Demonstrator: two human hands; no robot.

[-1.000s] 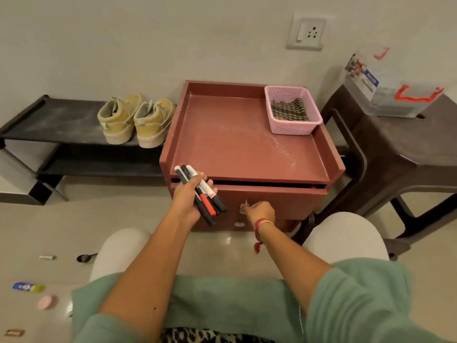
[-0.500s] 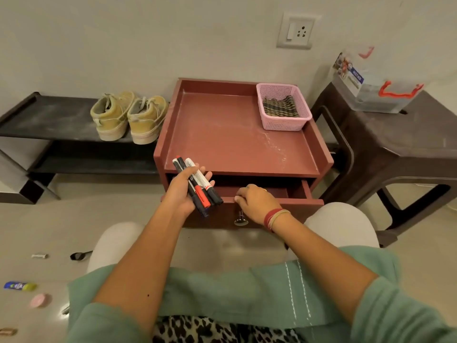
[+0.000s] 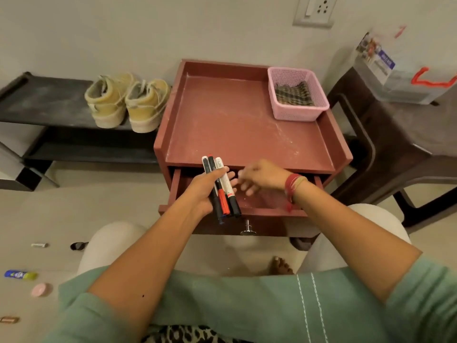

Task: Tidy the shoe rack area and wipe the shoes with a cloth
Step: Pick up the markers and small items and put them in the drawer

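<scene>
Around the red side cabinet (image 3: 237,125) stand a black shoe rack (image 3: 42,102) to its left and a dark stool (image 3: 395,134) to its right, the stool bearing a clear plastic box (image 3: 400,70). A pink basket (image 3: 296,112) sits in the cabinet top's far right corner with a striped cloth (image 3: 293,94) inside. On the floor at the left lie a few small items, among them a blue and yellow tube (image 3: 21,274) and a round pink piece (image 3: 40,290).

The drawer (image 3: 267,209) is pulled out, its knob (image 3: 248,230) facing the person, and both forearms cross above it.

The left hand (image 3: 205,189) holds a bundle of markers (image 3: 221,186) over the drawer's left part, fingers curled round the barrels. Their long axis runs from the person toward the wall, leaning slightly left at the far end, with the capped ends nearer the person. The right hand (image 3: 259,175) hovers just beside them, fingers loosely spread and blurred, holding nothing.

The pair of tan shoes (image 3: 126,102) stands on the rack's top shelf at its right end, just beside the cabinet, heels toward the person and toes toward the wall.
</scene>
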